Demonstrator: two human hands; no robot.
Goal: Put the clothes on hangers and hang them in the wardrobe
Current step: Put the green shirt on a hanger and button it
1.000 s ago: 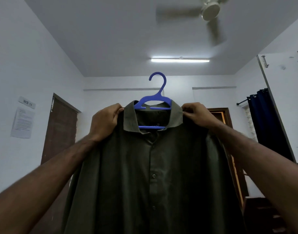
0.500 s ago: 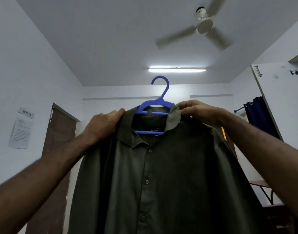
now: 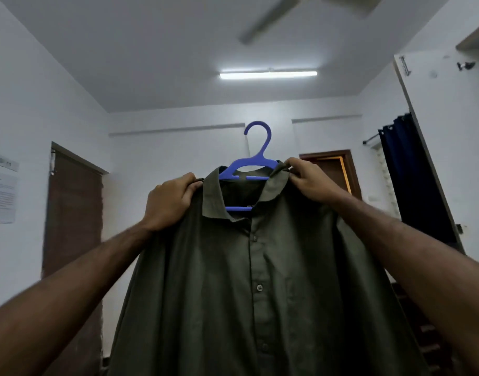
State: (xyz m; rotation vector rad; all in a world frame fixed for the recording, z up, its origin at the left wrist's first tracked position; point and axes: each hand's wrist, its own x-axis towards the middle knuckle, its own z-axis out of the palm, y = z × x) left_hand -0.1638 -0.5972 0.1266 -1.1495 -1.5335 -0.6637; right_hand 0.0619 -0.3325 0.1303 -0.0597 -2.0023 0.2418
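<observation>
Both the left hand [image 3: 169,202] and the right hand [image 3: 310,180] still grip the shoulders of the shirt [image 3: 249,280], already on the hanger [image 3: 256,164], which has swung right toward the wardrobe door [image 3: 447,137].

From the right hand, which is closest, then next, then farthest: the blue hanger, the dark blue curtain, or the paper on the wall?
Measured from the right hand in the head view:
1. Blue hanger: just left of the hand, inside the shirt collar.
2. Dark blue curtain: off to the right, by the window.
3. Paper notice: on the far left wall.
</observation>
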